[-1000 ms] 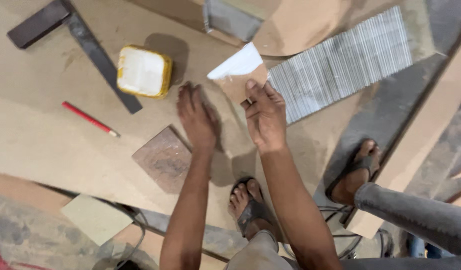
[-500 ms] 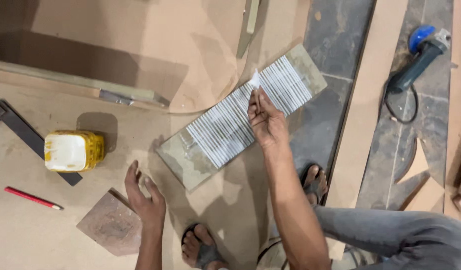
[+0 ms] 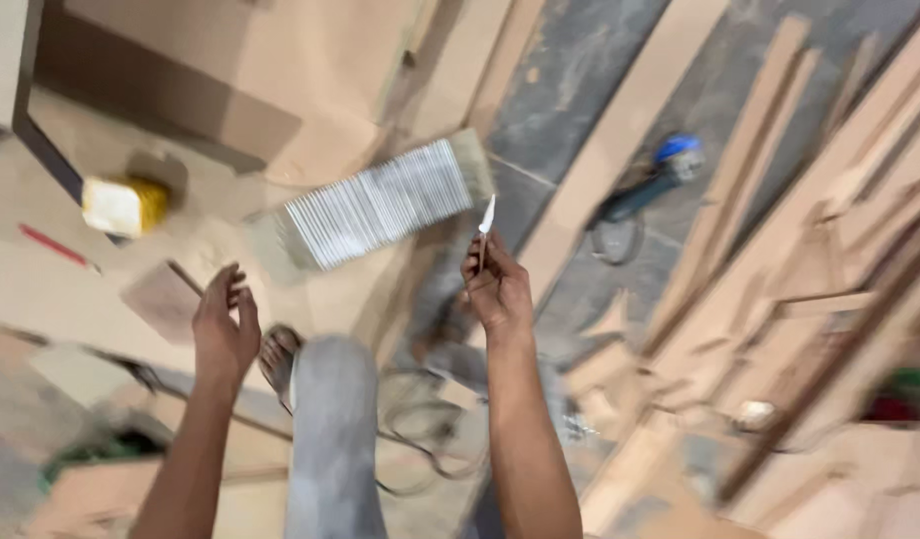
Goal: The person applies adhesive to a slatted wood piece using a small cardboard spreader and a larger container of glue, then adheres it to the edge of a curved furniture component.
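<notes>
My right hand (image 3: 497,287) is raised over the floor and pinches a thin white sheet piece (image 3: 486,216) seen edge-on. My left hand (image 3: 225,319) hangs in the air with fingers loosely apart and holds nothing. Below and beyond the hands lies a ribbed grey-white panel (image 3: 377,204) on the wooden board (image 3: 280,90). A small brown square piece (image 3: 166,297) lies on the board close to my left hand. My grey trouser leg (image 3: 332,429) and a sandalled foot (image 3: 278,354) show between the arms. The picture is motion-blurred.
A yellow tin (image 3: 124,206) and a red pencil (image 3: 56,247) lie at the left on the board. A blue angle grinder (image 3: 648,186) with its cord rests on the grey floor. Long wooden strips and offcuts (image 3: 779,260) cover the right side.
The view has swung right and upward. My right hand lifted the white piece off the ribbed panel. My left hand rose off the board.
</notes>
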